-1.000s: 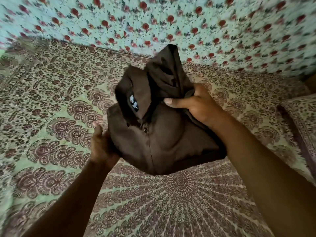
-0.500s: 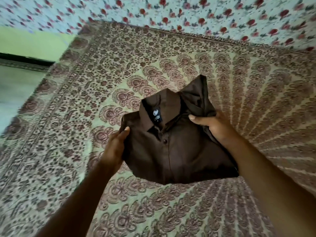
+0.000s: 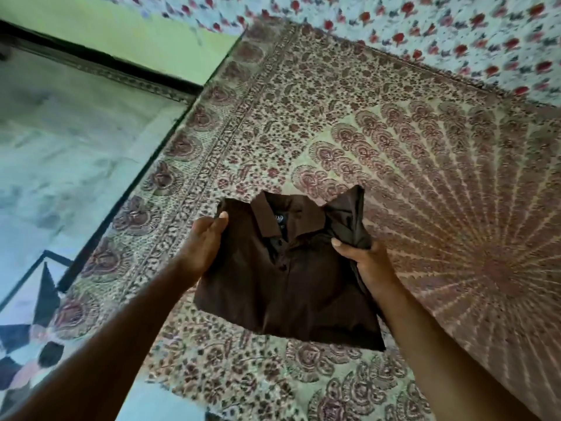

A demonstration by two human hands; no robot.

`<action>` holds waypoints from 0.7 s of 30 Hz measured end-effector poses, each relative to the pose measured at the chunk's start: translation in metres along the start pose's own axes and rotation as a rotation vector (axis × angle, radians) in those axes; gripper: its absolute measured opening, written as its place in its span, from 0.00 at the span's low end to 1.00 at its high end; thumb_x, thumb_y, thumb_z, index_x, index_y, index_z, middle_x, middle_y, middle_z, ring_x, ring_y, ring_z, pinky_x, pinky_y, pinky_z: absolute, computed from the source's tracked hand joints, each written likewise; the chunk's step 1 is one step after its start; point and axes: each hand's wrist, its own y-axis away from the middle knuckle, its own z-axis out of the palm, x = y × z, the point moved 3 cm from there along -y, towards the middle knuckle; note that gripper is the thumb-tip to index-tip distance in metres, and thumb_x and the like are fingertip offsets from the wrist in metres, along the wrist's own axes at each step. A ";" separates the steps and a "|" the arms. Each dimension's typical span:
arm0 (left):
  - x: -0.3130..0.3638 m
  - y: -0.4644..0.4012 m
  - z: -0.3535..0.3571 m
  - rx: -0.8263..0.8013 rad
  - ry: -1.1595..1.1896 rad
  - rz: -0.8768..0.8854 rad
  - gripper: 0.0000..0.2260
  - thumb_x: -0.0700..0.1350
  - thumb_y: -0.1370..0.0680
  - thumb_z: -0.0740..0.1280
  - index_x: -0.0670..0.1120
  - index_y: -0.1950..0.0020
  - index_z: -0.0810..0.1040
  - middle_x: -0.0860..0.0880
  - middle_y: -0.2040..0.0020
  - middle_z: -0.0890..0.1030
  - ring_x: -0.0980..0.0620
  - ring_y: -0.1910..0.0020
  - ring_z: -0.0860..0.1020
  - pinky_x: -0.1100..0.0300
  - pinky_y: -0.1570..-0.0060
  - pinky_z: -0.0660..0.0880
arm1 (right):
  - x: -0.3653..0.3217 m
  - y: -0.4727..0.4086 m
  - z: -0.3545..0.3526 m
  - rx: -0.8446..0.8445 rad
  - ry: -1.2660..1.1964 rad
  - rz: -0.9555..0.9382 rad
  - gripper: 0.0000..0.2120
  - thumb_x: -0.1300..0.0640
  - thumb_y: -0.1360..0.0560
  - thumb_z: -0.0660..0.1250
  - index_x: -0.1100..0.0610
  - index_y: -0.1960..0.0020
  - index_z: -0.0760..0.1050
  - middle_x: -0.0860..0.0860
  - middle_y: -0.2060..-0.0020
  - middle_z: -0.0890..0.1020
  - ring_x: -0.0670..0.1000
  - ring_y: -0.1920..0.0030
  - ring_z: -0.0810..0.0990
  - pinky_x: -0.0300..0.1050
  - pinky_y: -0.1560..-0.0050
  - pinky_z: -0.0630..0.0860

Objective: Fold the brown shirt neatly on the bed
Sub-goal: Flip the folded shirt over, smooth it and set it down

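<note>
Now the brown shirt (image 3: pixel 291 287) is folded into a compact rectangle, with the collar (image 3: pixel 285 217) on top and the button placket running down the middle. It is held between the two hands over the bed (image 3: pixel 394 141), near the corner of the bed that is closest to the floor; whether its lower edge touches the cover cannot be told. The left hand (image 3: pixel 206 241) grips the left side of the shirt near the shoulder, the thumb lying on the front of the cloth and the fingers curled behind it. The right hand (image 3: pixel 364 262) holds the right side, thumb pressed on the front next to the collar, fingers under the fabric. Above this hand a loose piece of cloth (image 3: pixel 349 214) stands up and is not flat with the rest of the fold. The bed is covered with a printed spread in green and maroon with a radiating pattern. To the left lies a pale marbled floor (image 3: pixel 60 165), and behind the bed hangs a cloth with small red flowers (image 3: pixel 455 31).
</note>
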 end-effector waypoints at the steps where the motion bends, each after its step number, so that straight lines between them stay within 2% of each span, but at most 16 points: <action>1: 0.000 -0.006 -0.013 0.004 -0.022 0.014 0.22 0.55 0.16 0.63 0.44 0.66 0.70 0.43 0.69 0.70 0.47 0.70 0.70 0.54 0.68 0.65 | 0.004 0.000 0.015 0.018 -0.006 -0.009 0.24 0.54 0.34 0.80 0.55 0.38 0.83 0.54 0.42 0.86 0.59 0.41 0.84 0.62 0.34 0.78; 2: 0.000 -0.013 -0.030 0.013 -0.031 0.027 0.22 0.56 0.17 0.64 0.45 0.66 0.69 0.42 0.69 0.68 0.48 0.70 0.69 0.54 0.67 0.64 | 0.009 -0.003 0.031 0.041 -0.006 -0.007 0.25 0.51 0.36 0.82 0.54 0.40 0.84 0.54 0.43 0.86 0.59 0.41 0.84 0.62 0.34 0.77; 3: 0.001 -0.020 -0.043 0.022 -0.032 0.034 0.23 0.58 0.19 0.65 0.44 0.66 0.68 0.43 0.69 0.67 0.48 0.70 0.67 0.55 0.67 0.63 | 0.013 -0.007 0.045 0.059 0.000 -0.006 0.22 0.51 0.35 0.82 0.53 0.42 0.84 0.54 0.44 0.86 0.59 0.42 0.84 0.62 0.34 0.77; 5: 0.003 -0.036 -0.068 0.033 -0.076 0.066 0.23 0.60 0.22 0.64 0.45 0.69 0.65 0.45 0.72 0.65 0.50 0.73 0.64 0.57 0.69 0.58 | 0.025 -0.017 0.070 0.086 -0.013 0.019 0.11 0.57 0.25 0.76 0.49 0.44 0.83 0.52 0.44 0.86 0.59 0.41 0.84 0.62 0.35 0.78; 7: -0.001 -0.054 -0.086 0.057 -0.157 0.085 0.25 0.54 0.17 0.64 0.46 0.70 0.63 0.48 0.73 0.63 0.50 0.74 0.62 0.57 0.70 0.56 | 0.038 -0.029 0.091 0.109 -0.046 0.049 0.10 0.58 0.22 0.73 0.48 0.43 0.82 0.52 0.43 0.86 0.58 0.42 0.84 0.60 0.38 0.79; 10: -0.019 -0.086 -0.113 0.112 -0.293 0.064 0.24 0.51 0.14 0.60 0.45 0.69 0.63 0.47 0.72 0.65 0.48 0.72 0.65 0.54 0.66 0.59 | 0.058 -0.047 0.120 0.162 -0.102 0.128 0.07 0.58 0.21 0.72 0.49 0.46 0.82 0.53 0.45 0.86 0.58 0.44 0.84 0.58 0.41 0.80; 12: -0.034 -0.102 -0.123 0.100 -0.384 0.042 0.24 0.52 0.14 0.60 0.42 0.68 0.67 0.45 0.71 0.68 0.41 0.69 0.71 0.54 0.63 0.62 | 0.076 -0.054 0.133 0.184 -0.068 0.173 0.08 0.58 0.21 0.72 0.53 0.42 0.83 0.54 0.45 0.87 0.58 0.44 0.85 0.61 0.38 0.80; 14: -0.046 -0.112 -0.130 0.096 -0.444 0.017 0.22 0.52 0.14 0.59 0.38 0.62 0.73 0.38 0.64 0.75 0.34 0.58 0.79 0.53 0.60 0.64 | 0.094 -0.059 0.144 0.220 -0.054 0.217 0.10 0.57 0.21 0.72 0.56 0.40 0.83 0.54 0.45 0.87 0.58 0.45 0.86 0.63 0.38 0.80; 17: -0.064 -0.114 -0.133 0.069 -0.478 -0.023 0.23 0.58 0.16 0.60 0.38 0.48 0.79 0.33 0.48 0.81 0.34 0.45 0.80 0.51 0.52 0.70 | 0.110 -0.060 0.152 0.280 -0.049 0.290 0.06 0.56 0.21 0.73 0.56 0.45 0.84 0.56 0.47 0.87 0.57 0.49 0.86 0.58 0.43 0.83; 19: -0.070 -0.110 -0.138 0.013 -0.396 -0.020 0.28 0.67 0.21 0.61 0.44 0.38 0.78 0.38 0.41 0.82 0.39 0.41 0.80 0.47 0.42 0.75 | 0.111 -0.060 0.155 0.334 -0.053 0.327 0.07 0.53 0.21 0.73 0.55 0.47 0.82 0.55 0.48 0.86 0.56 0.49 0.85 0.53 0.46 0.82; 21: -0.075 -0.103 -0.150 -0.058 -0.263 -0.006 0.31 0.71 0.29 0.66 0.51 0.36 0.78 0.46 0.41 0.84 0.46 0.41 0.81 0.44 0.39 0.77 | 0.111 -0.058 0.151 0.359 -0.011 0.347 0.11 0.45 0.24 0.75 0.50 0.47 0.80 0.51 0.47 0.84 0.57 0.46 0.83 0.57 0.42 0.81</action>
